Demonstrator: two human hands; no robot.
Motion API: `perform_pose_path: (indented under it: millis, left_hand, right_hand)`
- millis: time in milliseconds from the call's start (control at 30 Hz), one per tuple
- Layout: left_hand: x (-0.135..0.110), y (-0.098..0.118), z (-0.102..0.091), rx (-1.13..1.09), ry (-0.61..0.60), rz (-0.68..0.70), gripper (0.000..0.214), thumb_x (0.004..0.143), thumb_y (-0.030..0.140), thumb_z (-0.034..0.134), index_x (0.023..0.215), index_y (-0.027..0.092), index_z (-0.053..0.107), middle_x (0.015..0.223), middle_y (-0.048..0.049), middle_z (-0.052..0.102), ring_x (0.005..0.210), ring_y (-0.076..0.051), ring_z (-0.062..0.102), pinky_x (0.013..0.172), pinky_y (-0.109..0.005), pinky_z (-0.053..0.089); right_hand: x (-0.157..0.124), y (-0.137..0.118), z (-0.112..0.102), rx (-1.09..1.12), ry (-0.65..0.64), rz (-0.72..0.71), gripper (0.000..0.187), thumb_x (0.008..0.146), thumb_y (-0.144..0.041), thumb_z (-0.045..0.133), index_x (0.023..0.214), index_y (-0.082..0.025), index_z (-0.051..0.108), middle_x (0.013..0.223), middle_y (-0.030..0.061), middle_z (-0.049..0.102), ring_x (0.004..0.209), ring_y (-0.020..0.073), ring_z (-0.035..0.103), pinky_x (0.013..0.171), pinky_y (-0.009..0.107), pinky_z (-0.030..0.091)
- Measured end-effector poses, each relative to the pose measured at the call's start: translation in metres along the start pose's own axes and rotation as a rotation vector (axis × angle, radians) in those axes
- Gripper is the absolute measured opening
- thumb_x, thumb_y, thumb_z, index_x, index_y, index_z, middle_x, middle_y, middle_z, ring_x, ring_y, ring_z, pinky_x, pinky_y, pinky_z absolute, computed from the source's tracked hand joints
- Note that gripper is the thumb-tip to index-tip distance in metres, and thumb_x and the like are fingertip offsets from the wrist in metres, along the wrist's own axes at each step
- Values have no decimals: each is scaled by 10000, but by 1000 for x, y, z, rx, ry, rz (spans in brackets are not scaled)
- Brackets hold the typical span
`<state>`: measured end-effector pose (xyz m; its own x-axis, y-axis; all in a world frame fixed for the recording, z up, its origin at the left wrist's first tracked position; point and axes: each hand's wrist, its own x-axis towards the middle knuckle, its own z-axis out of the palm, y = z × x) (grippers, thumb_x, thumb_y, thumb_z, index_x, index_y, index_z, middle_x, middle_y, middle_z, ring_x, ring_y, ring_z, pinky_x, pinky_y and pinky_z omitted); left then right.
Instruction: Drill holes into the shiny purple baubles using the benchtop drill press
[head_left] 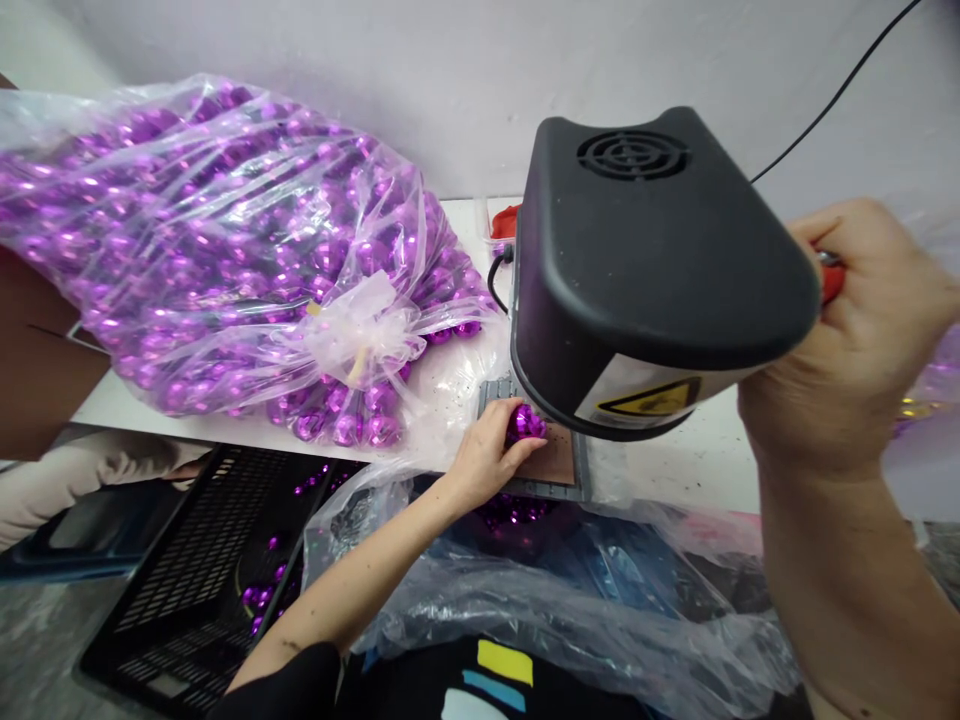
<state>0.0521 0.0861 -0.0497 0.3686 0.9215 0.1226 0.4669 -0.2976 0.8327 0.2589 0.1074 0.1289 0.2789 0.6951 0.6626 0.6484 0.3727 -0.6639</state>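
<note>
The black machine head (645, 270) hides most of the plate beneath it. The left hand (487, 455) pinches a purple bauble (525, 424) there, half covered by fingers. The right hand (862, 330) is closed around a mostly hidden red handle (831, 280).

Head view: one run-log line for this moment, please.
left hand: holds purple ball on press plate | right hand: grips red handle | black machine head above ball

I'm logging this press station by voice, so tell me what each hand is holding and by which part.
The left hand pinches a purple ball from the side, on the press plate. The right hand is wrapped around the red handle of the black machine.
</note>
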Motion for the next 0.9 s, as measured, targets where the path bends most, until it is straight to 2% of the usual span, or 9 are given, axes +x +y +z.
perform_pose_path:
  millis: [167,400,667,800,900]
  left_hand:
    - [0,4,5,114,22,36,397,908,388,684,1248,199,605,1242,-137,656,1145,-287,637,1014,-457,510]
    - [6,-3,11,-69,113,-77,476,789,397,800,1217,254,647,1185,-90,689,1172,-328,614,1040,-531,479]
    - [-1,-4,27,-61,56,-50,518,760,358,821,1243,282,649,1245,-107,663,1255,-356,564,1084,-574,451]
    - [1,-8,32,-111,36,-61,540,770,410,821,1256,282,623,1231,-98,684,1217,-341,598,1100,-605,430]
    - [0,-13,29,-127,65,-91,551,766,470,819,1237,257,628,1223,-110,689,1206,-347,609,1102,-613,427]
  right_hand:
    - [-1,2,2,-4,17,-29,313,930,-409,545,783,-132,539,636,-42,449,588,-7,406,563,181,271]
    - [0,6,2,39,11,-34,313,921,-431,563,778,-153,561,598,-36,454,554,14,454,523,204,299]
    - [0,5,3,37,12,-26,326,938,-442,527,777,-159,554,554,-45,459,523,27,484,516,235,302]
    - [1,6,1,26,-3,-18,294,932,-434,538,798,-174,569,561,-45,478,524,33,489,516,238,311]
    - [0,6,-1,45,-38,-16,270,929,-423,542,818,-179,577,571,-49,485,530,25,488,514,227,309]
